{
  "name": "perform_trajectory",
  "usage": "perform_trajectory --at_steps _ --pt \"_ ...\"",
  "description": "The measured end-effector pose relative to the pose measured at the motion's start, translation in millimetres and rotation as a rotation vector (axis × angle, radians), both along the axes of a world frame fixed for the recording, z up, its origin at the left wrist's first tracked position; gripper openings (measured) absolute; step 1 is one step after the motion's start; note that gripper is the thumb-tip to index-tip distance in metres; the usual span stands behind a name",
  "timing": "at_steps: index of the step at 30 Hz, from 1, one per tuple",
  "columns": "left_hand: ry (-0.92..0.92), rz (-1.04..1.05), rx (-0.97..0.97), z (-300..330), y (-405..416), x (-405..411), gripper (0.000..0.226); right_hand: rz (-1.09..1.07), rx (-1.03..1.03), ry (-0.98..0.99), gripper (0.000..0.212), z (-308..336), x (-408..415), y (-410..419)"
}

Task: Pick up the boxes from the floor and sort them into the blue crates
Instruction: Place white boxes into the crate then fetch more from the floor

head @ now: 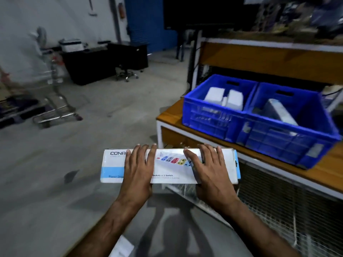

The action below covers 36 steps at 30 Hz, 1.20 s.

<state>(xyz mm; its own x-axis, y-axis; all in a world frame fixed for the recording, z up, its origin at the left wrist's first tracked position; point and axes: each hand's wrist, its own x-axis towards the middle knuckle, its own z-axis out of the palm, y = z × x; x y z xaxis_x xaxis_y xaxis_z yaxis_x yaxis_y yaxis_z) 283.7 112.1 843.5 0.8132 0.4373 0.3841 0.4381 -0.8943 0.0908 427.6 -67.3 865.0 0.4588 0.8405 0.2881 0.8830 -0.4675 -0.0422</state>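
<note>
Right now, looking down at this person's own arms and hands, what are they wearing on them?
Nothing much. Both forearms are bare from wrist to the bottom of the frame, with no sleeves in view. The left hand and the right hand wear no gloves, and no rings, watch or wristband show. A bit of white cloth shows at the bottom edge below the left forearm; what garment it belongs to cannot be told.

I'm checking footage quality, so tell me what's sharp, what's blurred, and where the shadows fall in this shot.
Head view: the power strip box and both hands, left hand and right hand, are fairly sharp; the blue crates and the trolley are motion-smeared; the upper right is dark; leg-like shadows lie on the floor below the arms; the wide lens bends the shelf edges.
</note>
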Motion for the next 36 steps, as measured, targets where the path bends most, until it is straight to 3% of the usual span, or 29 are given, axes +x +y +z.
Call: perform_trajectory --at_steps 6,12,19,27,31,36 --pt "-0.099 -0.191 0.056 49 -40 153 0.125 -0.179 0.042 -0.095 0.099 52 127 -63" --pt "-0.026 -0.314 0.197 97 -52 295 0.137 -0.396 0.106 -0.108 0.104 72 209 -89" --pt "0.002 -0.542 0.357 134 -54 448 0.127 -0.606 0.17 -0.142 0.099 79 290 -107" --pt "-0.013 -0.844 0.337 131 -79 597 0.108 -0.926 0.085 -0.196 0.097 78 368 -98" --pt "0.094 -0.921 0.255 110 -83 646 0.108 -1.085 0.052 -0.141 0.096 71 397 -81" --pt "0.166 -0.985 0.083 84 -81 673 0.078 -1.194 -0.033 -0.087 0.084 66 443 -58"
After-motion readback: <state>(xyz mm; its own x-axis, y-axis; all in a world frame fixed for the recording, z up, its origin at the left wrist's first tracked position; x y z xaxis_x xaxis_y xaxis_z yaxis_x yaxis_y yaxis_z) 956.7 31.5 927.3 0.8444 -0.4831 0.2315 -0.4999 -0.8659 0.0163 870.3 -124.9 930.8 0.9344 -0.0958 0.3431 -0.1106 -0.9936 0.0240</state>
